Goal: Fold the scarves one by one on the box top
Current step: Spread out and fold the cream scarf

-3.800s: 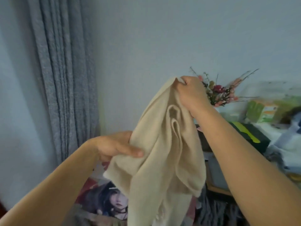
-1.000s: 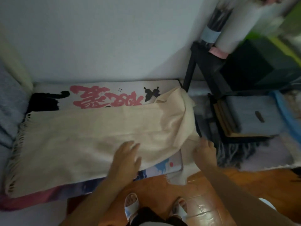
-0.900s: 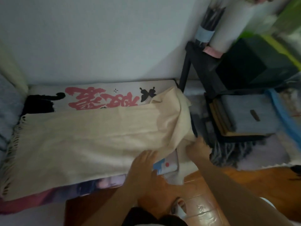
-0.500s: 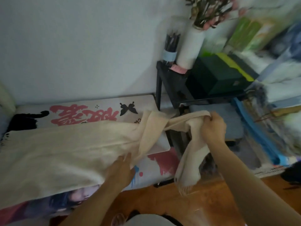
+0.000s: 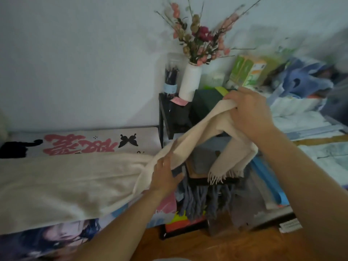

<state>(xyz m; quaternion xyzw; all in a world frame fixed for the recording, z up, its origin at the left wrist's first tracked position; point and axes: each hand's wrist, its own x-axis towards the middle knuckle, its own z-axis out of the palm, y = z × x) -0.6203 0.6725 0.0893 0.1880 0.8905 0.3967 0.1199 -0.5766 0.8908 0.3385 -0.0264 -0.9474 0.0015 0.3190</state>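
Scarf (image 5: 71, 178) left end cut off by frame edge; rest lies on box top (image 5: 105, 140). Right hand (image 5: 248, 112) grips raised fringed end; left hand (image 5: 165, 176) pinches middle. Vase (image 5: 189, 81) holds flowers (image 5: 199, 38).

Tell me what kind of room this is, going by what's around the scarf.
Probably a lived-in bedroom or small home room, not a workplace: a white vase of dried flowers on a black side shelf, bedding piled at right, and a wooden floor.
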